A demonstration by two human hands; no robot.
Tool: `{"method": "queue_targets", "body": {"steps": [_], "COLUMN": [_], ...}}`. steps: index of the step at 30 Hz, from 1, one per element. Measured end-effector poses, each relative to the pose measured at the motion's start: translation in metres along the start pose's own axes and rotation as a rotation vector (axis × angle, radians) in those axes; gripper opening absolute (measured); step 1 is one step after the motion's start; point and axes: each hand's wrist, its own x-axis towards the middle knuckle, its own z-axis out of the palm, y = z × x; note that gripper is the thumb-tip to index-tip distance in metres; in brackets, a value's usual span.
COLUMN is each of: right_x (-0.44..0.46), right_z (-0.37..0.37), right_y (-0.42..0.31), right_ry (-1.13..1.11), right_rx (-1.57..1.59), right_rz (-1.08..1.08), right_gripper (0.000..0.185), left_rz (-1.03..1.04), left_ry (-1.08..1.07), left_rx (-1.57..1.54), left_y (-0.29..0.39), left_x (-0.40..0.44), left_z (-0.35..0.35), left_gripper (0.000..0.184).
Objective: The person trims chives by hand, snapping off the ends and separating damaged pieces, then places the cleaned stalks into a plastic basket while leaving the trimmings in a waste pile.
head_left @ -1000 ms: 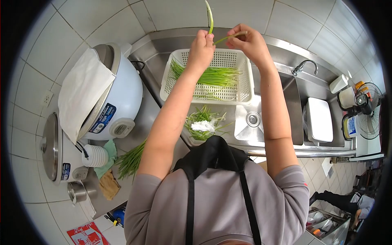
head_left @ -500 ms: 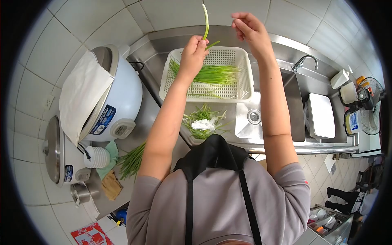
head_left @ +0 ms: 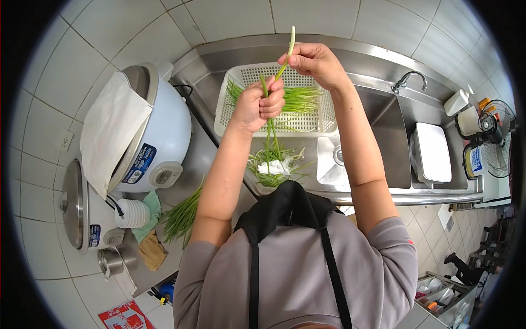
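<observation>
"Over the white basket [head_left: 327,118], where's the green stalk [head_left: 291,39]?"

"Pinched between the right hand's [head_left: 316,63] thumb and fingertips, pale tip jutting above; the left hand's [head_left: 258,104] fingers curl closed around it lower down."

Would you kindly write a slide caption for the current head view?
The left hand and right hand hold green stalks over a white basket.
</observation>
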Motion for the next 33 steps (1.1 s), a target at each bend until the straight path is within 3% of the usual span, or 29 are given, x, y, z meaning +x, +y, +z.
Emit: {"method": "queue_targets", "body": {"steps": [7,9,13,16,19,21,23,27,29,31,33], "right_x": [0.002,0.004,0.004,0.008,0.006,0.001,0.002,0.005,-0.002,-0.011,-0.027], "right_z": [0.008,0.01,0.016,0.015,0.015,0.014,0.011,-0.007,-0.021,-0.036,-0.039], "right_y": [0.007,0.01,0.007,0.014,0.01,0.003,0.006,0.011,0.005,-0.003,-0.011], "right_ry": [-0.023,-0.009,0.152,0.218,0.266,0.306,0.416,0.595,0.727,0.703,0.471], "right_rx": [0.022,0.074,-0.188,-0.268,-0.161,-0.044,-0.128,-0.157,-0.131,-0.071,-0.193], "right_rz": [-0.122,-0.076,-0.083,-0.162,-0.135,-0.041,-0.108,-0.221,-0.178,-0.243,-0.121], "right_gripper": [0.021,0.022,0.023,0.024,0.023,0.021,0.017,0.014,0.016,0.016,0.015], "left_rz": [-0.121,-0.031,0.14,0.19,0.216,0.192,0.168,0.143,0.143,0.143,0.194], "left_ry": [-0.271,-0.079,0.143,0.175,0.036,0.158,0.295,0.341,0.351,0.371,0.389], "left_rx": [-0.308,-0.138,0.109,0.332,0.256,0.322,0.435,0.431,0.484,0.475,0.443], "left_y": [-0.007,-0.008,-0.009,-0.007,-0.005,-0.005,-0.004,-0.001,0.002,0.009,0.014], "left_x": [0.001,0.0,-0.002,-0.007,-0.01,-0.012,-0.014,-0.022,-0.029,-0.038,-0.042], "left_z": [-0.008,0.002,0.011,0.002,-0.007,-0.004,0.002,-0.001,0.002,0.0,0.0], "left_gripper": [0.03,0.034,0.041,0.043,0.041,0.033,0.029,0.024,0.023,0.024,0.025]}}
